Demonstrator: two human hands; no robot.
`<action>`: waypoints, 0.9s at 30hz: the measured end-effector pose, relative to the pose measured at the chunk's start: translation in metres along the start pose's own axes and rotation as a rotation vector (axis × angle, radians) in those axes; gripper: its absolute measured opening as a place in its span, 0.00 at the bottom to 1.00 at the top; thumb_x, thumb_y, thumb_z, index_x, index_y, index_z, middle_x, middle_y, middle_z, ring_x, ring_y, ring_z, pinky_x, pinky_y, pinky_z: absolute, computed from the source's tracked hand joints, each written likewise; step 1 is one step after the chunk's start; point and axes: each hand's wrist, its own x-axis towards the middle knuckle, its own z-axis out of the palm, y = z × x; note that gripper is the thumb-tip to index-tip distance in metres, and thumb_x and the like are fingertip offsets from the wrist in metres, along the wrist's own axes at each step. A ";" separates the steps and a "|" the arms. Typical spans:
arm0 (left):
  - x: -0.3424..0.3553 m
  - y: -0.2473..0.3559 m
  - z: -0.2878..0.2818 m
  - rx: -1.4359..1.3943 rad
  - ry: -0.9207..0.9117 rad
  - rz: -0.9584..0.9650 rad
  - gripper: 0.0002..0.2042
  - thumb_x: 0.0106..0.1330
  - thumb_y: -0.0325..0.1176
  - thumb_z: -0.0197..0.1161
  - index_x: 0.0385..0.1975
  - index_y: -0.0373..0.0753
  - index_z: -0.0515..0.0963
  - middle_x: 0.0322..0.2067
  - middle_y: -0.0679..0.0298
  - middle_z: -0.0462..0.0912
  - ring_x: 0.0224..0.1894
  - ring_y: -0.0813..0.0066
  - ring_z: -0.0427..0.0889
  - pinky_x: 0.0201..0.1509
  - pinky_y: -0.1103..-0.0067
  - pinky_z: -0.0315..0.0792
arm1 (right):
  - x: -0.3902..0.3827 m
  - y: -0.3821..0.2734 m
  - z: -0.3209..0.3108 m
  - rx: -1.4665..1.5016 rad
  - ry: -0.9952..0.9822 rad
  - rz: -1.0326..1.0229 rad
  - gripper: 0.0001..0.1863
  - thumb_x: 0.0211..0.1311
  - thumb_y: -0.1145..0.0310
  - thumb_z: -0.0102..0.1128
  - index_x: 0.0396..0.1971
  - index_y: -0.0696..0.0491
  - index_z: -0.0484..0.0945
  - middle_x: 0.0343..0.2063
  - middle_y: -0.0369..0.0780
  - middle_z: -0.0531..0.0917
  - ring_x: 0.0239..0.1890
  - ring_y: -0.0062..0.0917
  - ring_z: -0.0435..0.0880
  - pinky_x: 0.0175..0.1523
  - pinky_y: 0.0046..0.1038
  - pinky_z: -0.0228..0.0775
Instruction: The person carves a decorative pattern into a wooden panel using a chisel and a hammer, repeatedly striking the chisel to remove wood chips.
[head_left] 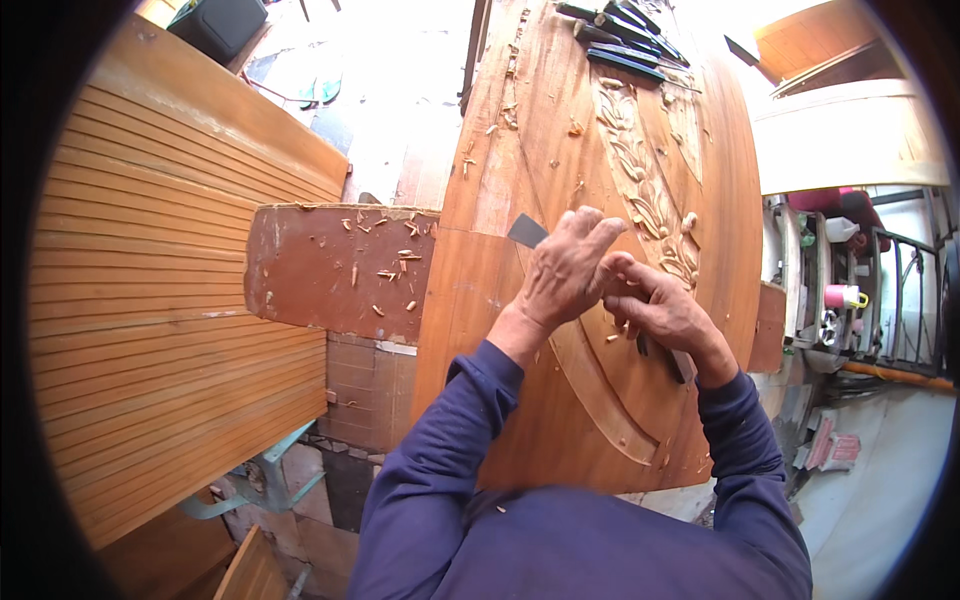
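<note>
running away from both hands, the carved leaf strip (pixel 634 165) has its near end just beyond the right hand (pixel 665 305), so that hand is the nearer one; the left hand (pixel 568 265) sits to the left of it. the strip's long axis points forward from the hands and drifts a little left as it goes, roughly along the length of the wooden panel (pixel 465 340) beneath them.

the two hands meet at their fingertips above the panel. the left one has its fingers bent and close together, with a flat grey blade (pixel 525 231) poking out on its left side; i cannot tell whether it grips it. the right one has curled fingers, and what they close on is hidden. a dark tool (pixel 681 368) shows just under the right wrist.

nearer the body, a smooth curved band (pixel 600 395) sweeps toward the right. far ahead of the hands lies a heap of chisels (pixel 625 45). left of them, wood chips (pixel 387 274) litter a brown board (pixel 300 265), with a slatted panel (pixel 170 260) farther out.
</note>
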 end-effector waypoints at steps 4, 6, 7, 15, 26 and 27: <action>0.017 -0.043 0.000 0.102 -0.138 -0.069 0.26 0.86 0.52 0.46 0.35 0.38 0.84 0.34 0.56 0.83 0.38 0.55 0.80 0.50 0.63 0.72 | 0.055 -0.009 -0.022 -0.132 -0.003 0.064 0.20 0.80 0.56 0.64 0.62 0.51 0.84 0.28 0.29 0.83 0.26 0.11 0.82 0.26 0.19 0.73; 0.027 -0.047 -0.004 0.057 -0.056 -0.151 0.24 0.85 0.46 0.48 0.29 0.40 0.82 0.27 0.57 0.84 0.34 0.55 0.82 0.45 0.63 0.74 | 0.070 -0.028 -0.019 -0.176 -0.048 0.062 0.19 0.79 0.55 0.65 0.59 0.51 0.86 0.27 0.31 0.84 0.24 0.13 0.81 0.26 0.19 0.74; 0.031 -0.047 -0.008 0.051 -0.042 -0.208 0.24 0.84 0.46 0.50 0.25 0.40 0.83 0.27 0.57 0.85 0.33 0.55 0.83 0.45 0.63 0.74 | 0.077 -0.038 -0.020 -0.209 -0.066 0.049 0.19 0.79 0.54 0.65 0.59 0.51 0.87 0.27 0.31 0.84 0.24 0.13 0.81 0.26 0.19 0.73; 0.043 -0.050 -0.007 0.049 0.103 -0.345 0.21 0.76 0.43 0.51 0.21 0.40 0.81 0.22 0.52 0.84 0.26 0.49 0.85 0.34 0.59 0.77 | 0.103 -0.090 -0.034 -0.409 -0.141 0.147 0.19 0.77 0.52 0.66 0.53 0.52 0.89 0.20 0.32 0.80 0.19 0.15 0.80 0.23 0.22 0.73; 0.045 -0.056 -0.008 -0.024 0.114 -0.411 0.19 0.72 0.43 0.50 0.22 0.42 0.79 0.22 0.52 0.82 0.27 0.47 0.84 0.34 0.58 0.76 | 0.117 -0.093 -0.041 -0.380 -0.202 0.114 0.18 0.76 0.53 0.66 0.49 0.52 0.90 0.20 0.31 0.80 0.18 0.13 0.76 0.25 0.23 0.71; 0.047 -0.056 -0.008 -0.022 0.149 -0.392 0.18 0.72 0.42 0.51 0.22 0.42 0.80 0.21 0.52 0.82 0.26 0.47 0.84 0.34 0.57 0.75 | 0.119 -0.099 -0.043 -0.385 -0.220 0.121 0.18 0.76 0.53 0.67 0.50 0.52 0.90 0.20 0.31 0.80 0.19 0.13 0.76 0.25 0.23 0.71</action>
